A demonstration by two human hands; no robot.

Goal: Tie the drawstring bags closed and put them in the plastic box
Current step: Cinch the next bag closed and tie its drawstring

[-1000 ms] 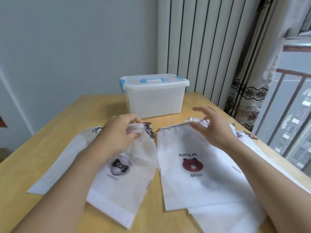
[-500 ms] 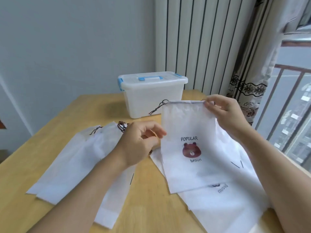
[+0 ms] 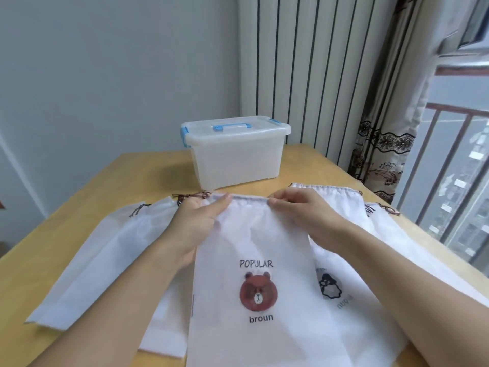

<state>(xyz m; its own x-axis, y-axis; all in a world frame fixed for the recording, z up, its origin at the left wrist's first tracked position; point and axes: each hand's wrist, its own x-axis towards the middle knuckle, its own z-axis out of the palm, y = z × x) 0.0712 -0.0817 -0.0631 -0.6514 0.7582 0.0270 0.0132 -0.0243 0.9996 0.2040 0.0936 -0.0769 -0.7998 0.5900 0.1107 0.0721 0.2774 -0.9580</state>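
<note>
Wooden table (image 3: 111, 181) filled the view, lidded plastic box (image 3: 235, 152) sat at twelve o'clock, bear-print drawstring bag (image 3: 264, 260) lay centre over other white bags (image 3: 92, 255), left hand (image 3: 197, 223) at ten o'clock and right hand (image 3: 301, 210) at two o'clock pinched its top hem, fingers clamped on fabric

A white drawstring bag (image 3: 254, 260) printed "POPULAR", a brown bear and "broun" lies flat at centre, mouth toward 12 o'clock, untied. More white bags (image 3: 105, 250) lie at 9 and 3 o'clock. The translucent plastic box (image 3: 235, 152), blue-handled lid shut, stands at 12 o'clock.
</note>
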